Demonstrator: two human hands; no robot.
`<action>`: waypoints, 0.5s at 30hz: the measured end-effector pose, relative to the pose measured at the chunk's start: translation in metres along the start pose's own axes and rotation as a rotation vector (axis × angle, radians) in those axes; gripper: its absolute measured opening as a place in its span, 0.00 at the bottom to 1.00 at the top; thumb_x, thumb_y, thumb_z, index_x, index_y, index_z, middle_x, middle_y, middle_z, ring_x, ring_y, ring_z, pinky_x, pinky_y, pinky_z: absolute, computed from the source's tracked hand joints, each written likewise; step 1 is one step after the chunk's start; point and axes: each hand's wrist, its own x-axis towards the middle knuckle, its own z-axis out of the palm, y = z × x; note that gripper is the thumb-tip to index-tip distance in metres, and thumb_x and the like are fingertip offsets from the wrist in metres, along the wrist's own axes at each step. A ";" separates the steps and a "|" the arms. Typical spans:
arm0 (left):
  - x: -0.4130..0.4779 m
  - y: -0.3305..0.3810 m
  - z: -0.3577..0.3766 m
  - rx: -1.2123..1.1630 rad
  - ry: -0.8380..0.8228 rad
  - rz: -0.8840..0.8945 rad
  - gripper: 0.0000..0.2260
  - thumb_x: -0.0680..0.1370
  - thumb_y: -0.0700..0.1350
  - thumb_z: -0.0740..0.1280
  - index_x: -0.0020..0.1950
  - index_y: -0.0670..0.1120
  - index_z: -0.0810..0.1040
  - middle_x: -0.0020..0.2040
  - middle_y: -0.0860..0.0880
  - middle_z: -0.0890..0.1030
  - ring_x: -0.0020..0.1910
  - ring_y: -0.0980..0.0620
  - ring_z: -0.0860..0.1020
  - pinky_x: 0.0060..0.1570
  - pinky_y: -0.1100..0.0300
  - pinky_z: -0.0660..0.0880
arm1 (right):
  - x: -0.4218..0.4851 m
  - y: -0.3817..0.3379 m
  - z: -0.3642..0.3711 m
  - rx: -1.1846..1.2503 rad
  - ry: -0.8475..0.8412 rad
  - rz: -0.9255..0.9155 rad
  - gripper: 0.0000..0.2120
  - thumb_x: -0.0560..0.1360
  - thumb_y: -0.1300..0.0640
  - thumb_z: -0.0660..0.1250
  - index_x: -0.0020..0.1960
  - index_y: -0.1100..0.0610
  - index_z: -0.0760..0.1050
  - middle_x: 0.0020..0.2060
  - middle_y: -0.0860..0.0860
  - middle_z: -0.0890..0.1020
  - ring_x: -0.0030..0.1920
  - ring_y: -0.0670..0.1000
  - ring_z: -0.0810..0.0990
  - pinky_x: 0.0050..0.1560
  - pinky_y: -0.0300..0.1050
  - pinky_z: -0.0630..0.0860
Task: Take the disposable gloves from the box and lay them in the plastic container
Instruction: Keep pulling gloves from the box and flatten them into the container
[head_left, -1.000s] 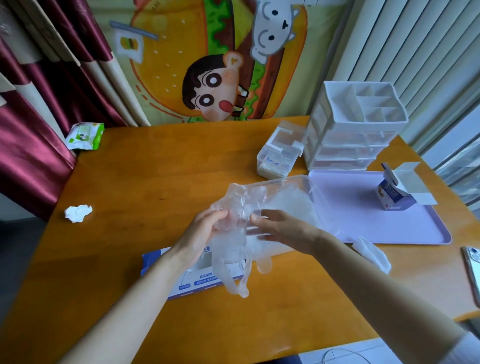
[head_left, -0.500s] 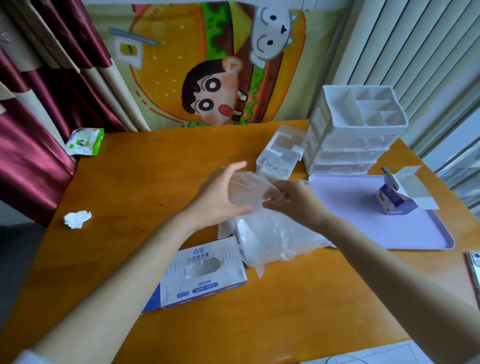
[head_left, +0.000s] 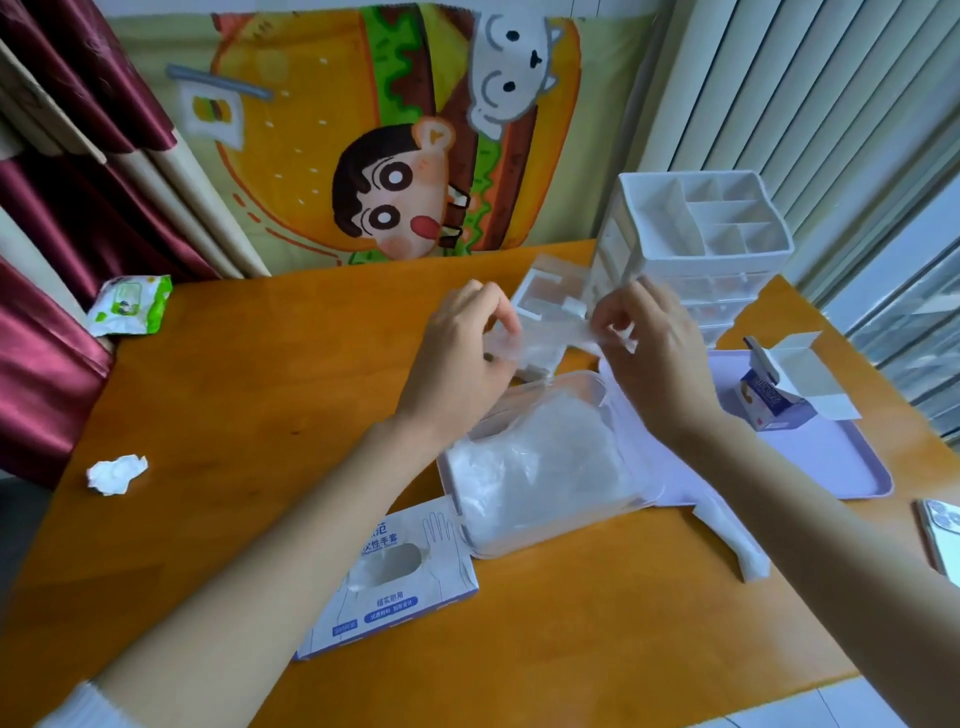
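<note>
Clear plastic film, a single disposable glove, hangs stretched between two hands above the far end of the plastic container. The left hand pinches one end of the glove with curled fingers. The right hand pinches the other end between thumb and fingertips, so both hands are closed narrowly on the same film.

The container lies on the orange wooden counter, holding a heap of gloves that fills it nearly to the rim. Just in front of the container and to its left lies the glove box, flat, its oval opening facing up with film showing inside. One loose glove lies on the counter near the container's right front corner.

A lavender tray sits against the container's right side; whether the container overlaps it cannot be told. A small opened carton stands on that tray. Beyond the container are a small clear box and, to its right, a white drawer organiser. Well to the container's left lie a crumpled tissue and, farther back, a wet-wipe pack. A phone lies far right of the container, cut off by the frame edge.
</note>
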 end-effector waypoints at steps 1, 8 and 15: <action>-0.007 -0.004 0.001 0.037 -0.022 0.037 0.10 0.69 0.31 0.70 0.40 0.43 0.72 0.42 0.49 0.74 0.46 0.49 0.72 0.46 0.57 0.71 | -0.007 0.003 0.000 -0.017 -0.017 -0.068 0.04 0.72 0.66 0.66 0.40 0.60 0.73 0.38 0.53 0.74 0.41 0.50 0.68 0.37 0.41 0.64; -0.062 -0.059 0.036 0.336 -0.472 0.037 0.11 0.69 0.32 0.69 0.40 0.46 0.70 0.47 0.49 0.72 0.52 0.52 0.65 0.54 0.59 0.61 | -0.071 0.037 0.037 -0.038 -0.468 -0.195 0.06 0.71 0.67 0.70 0.41 0.58 0.79 0.39 0.52 0.77 0.41 0.52 0.70 0.37 0.45 0.70; -0.071 -0.072 0.067 0.670 -0.918 0.013 0.11 0.75 0.34 0.61 0.54 0.46 0.74 0.60 0.48 0.69 0.64 0.47 0.64 0.61 0.56 0.58 | -0.097 0.041 0.075 -0.047 -0.954 -0.013 0.12 0.81 0.62 0.56 0.55 0.55 0.78 0.53 0.50 0.76 0.53 0.51 0.75 0.48 0.45 0.72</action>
